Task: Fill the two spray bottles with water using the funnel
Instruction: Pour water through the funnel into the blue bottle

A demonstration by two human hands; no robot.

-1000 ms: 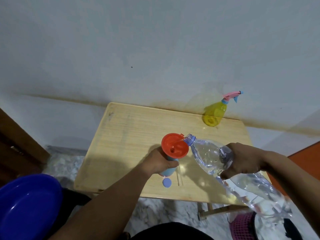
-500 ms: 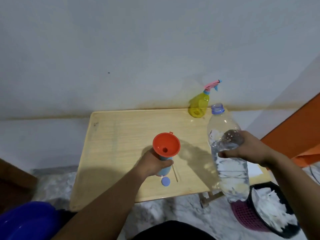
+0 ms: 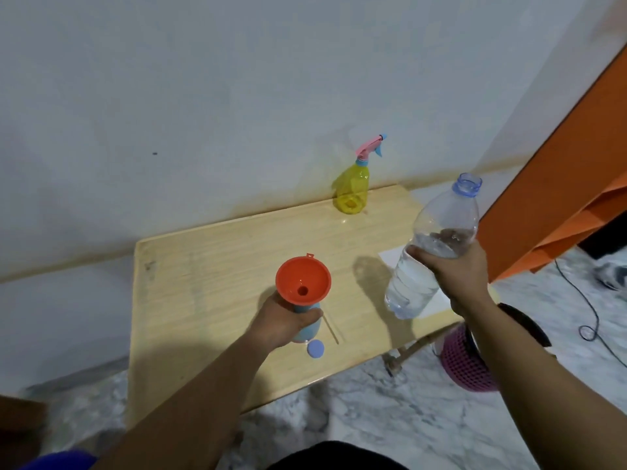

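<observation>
I am seeing the left hand (image 3: 283, 322) wrapping its fingers (image 3: 310, 315) around the blue spray bottle (image 3: 307, 329) standing on the desk (image 3: 210, 266), the orange funnel (image 3: 303, 280) sitting in its neck. Right of the funnel, the right hand (image 3: 458, 273) is gripping the uncapped water bottle (image 3: 436, 245) upright. The yellow spray bottle (image 3: 353, 189) is standing beyond the funnel, by the wall.

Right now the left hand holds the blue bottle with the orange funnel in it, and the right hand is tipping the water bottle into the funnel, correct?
Not quite. The head view shows the right hand holding the water bottle roughly upright, off to the side of the orange funnel, not pouring. The left hand does hold the blue bottle.
</observation>
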